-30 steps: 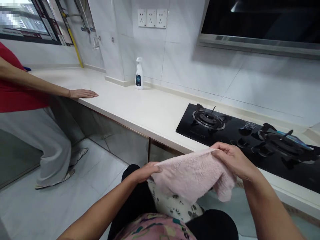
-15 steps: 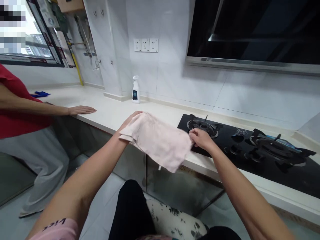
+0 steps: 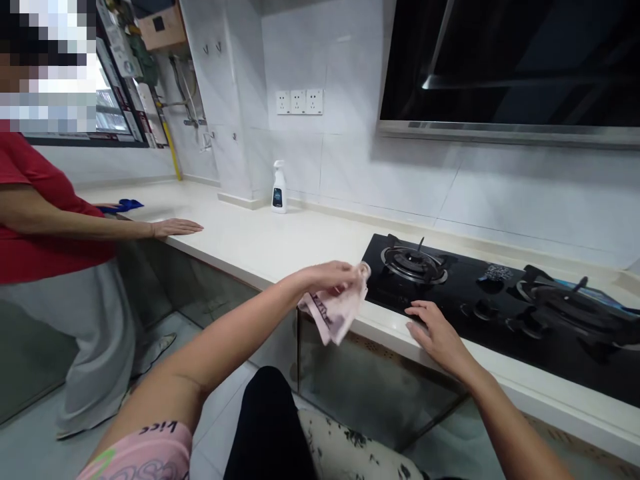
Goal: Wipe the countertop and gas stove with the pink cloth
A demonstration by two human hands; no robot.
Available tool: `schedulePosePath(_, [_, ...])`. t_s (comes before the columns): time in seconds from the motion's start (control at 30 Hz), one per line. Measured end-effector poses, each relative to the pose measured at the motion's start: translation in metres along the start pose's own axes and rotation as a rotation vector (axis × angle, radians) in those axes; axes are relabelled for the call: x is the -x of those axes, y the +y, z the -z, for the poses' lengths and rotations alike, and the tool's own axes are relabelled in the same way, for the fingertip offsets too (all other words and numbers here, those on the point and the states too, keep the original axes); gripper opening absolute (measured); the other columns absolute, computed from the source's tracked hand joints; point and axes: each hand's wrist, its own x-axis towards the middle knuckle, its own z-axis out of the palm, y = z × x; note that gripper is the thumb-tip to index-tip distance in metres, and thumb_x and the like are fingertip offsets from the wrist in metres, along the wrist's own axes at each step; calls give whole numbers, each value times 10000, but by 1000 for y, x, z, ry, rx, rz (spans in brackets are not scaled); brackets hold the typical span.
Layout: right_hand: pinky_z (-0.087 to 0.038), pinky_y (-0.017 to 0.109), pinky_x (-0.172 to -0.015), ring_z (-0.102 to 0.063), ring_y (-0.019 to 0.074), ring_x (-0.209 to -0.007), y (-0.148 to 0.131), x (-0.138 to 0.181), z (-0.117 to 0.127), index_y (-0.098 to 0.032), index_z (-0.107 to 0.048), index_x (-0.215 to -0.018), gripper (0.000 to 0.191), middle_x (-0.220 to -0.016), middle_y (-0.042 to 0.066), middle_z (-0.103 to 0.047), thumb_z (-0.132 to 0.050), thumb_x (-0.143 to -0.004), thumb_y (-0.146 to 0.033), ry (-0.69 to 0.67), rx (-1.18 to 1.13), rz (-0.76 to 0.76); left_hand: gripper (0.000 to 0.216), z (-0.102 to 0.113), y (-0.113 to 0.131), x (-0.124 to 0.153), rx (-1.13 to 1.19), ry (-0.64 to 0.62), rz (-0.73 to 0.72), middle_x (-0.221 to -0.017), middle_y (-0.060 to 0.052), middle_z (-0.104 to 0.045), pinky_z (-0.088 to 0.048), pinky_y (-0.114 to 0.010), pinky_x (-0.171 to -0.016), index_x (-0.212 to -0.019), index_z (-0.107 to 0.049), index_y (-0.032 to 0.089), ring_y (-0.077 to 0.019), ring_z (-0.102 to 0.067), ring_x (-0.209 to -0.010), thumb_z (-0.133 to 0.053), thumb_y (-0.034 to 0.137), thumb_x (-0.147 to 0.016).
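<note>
My left hand (image 3: pixel 334 275) is closed on a pale pink cloth (image 3: pixel 336 317), which is bunched and hangs over the front edge of the white counter (image 3: pixel 235 243). To its right, my right hand (image 3: pixel 433 330) holds nothing; its fingers are apart, with the thumb and forefinger spread near the front edge of the black gas stove (image 3: pixel 395 293). The stove's left burner (image 3: pixel 415 263) lies just beyond both hands.
A white spray bottle (image 3: pixel 279 190) stands against the wall. At the left, a person in a red top rests a hand (image 3: pixel 177 228) on the counter, beside a blue cloth (image 3: pixel 130 204). A dark range hood (image 3: pixel 510 67) overhangs the stove.
The cloth was stretched between both hands; my right hand has let go and moved down and right. My left hand has moved right, and the cloth is now bunched in it.
</note>
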Motion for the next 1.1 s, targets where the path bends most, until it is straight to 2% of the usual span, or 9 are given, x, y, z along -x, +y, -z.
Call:
schedulePosePath(0.07, [-461, 515, -1117, -589, 307, -1256, 0, 2, -4, -226, -675, -1174, 346, -1320, 148, -597, -520, -952, -441, 18, 14, 15, 358, -9, -4, 6, -257, 5, -52, -958, -125, -773, -569, -385, -821, -953, -781, 140, -277, -732, -833, -772, 455, -782])
schedulePosePath(0.13, [-459, 518, -1123, -590, 306, -1255, -2, 2, -6, -232, -670, -1173, 333, -1315, 143, -605, -519, -959, -438, 26, 20, 20, 390, -14, -10, 13, -510, 158, -167, -1033, -137, -770, -540, -402, -917, -975, -799, 164, -302, -711, -961, -658, 512, -870])
schedulePosePath(0.27, [-463, 505, -1130, -591, 300, -1267, -3, 2, -6, -241, -670, -1185, 326, -1327, 131, -610, -522, -978, -445, 31, 16, 27, 555, -34, -34, 23, -902, 347, -284, -1470, -169, -607, -339, -579, -1180, -1315, -728, 224, -424, -504, -1374, -583, 594, -928])
schedulePosePath(0.4, [-473, 524, -1112, -602, 315, -1257, -1, 3, -5, -246, -680, -1175, 345, -1317, 143, -627, -530, -977, -485, 34, -1, 22, 825, -65, -67, 21, -1005, 296, -260, -1699, -135, -364, -84, -747, -1214, -1530, -566, 325, -541, -199, -1547, -618, 789, -849])
schedulePosePath(0.53, [-497, 527, -1087, -621, 319, -1239, 5, 4, -3, -257, -700, -1173, 387, -1328, 144, -635, -517, -980, -538, 21, -4, 3, 880, -62, -88, 21, -1019, 331, -340, -1703, -144, -350, -135, -711, -1220, -1584, -511, 332, -525, -243, -1536, -609, 812, -852])
schedulePosePath(0.67, [-530, 515, -1049, -643, 320, -1213, 12, 5, -1, -262, -713, -1176, 424, -1331, 141, -641, -518, -967, -575, 9, 10, 0, 850, -16, -101, 33, -1058, 374, -326, -1686, -126, -387, -176, -642, -1234, -1565, -538, 345, -489, -264, -1542, -615, 805, -855])
schedulePosePath(0.8, [-534, 514, -1041, -637, 321, -1229, 14, 8, -2, -273, -707, -1197, 430, -1350, 126, -633, -508, -980, -586, 11, 43, 4, 726, 60, -113, 46, -1071, 447, -164, -1677, -78, -423, -208, -592, -1241, -1541, -563, 364, -441, -302, -1542, -573, 736, -918])
schedulePosePath(0.97, [-520, 524, -1071, -639, 324, -1235, 15, 10, -5, -273, -710, -1177, 426, -1339, 116, -640, -508, -983, -595, 38, 50, 25, 416, 166, -120, 58, -967, 664, 46, -1537, -19, -601, -240, -481, -1247, -1341, -700, 370, -303, -413, -1490, -592, 465, -950])
schedulePosePath(1.1, [-540, 518, -1047, -649, 332, -1227, 17, 10, -6, -279, -720, -1166, 428, -1329, 116, -654, -518, -973, -603, 50, 56, 31, 325, 221, -114, 64, -918, 822, 58, -1321, -87, -726, -329, -417, -1187, -1165, -753, 283, -278, -524, -1364, -582, 421, -925])
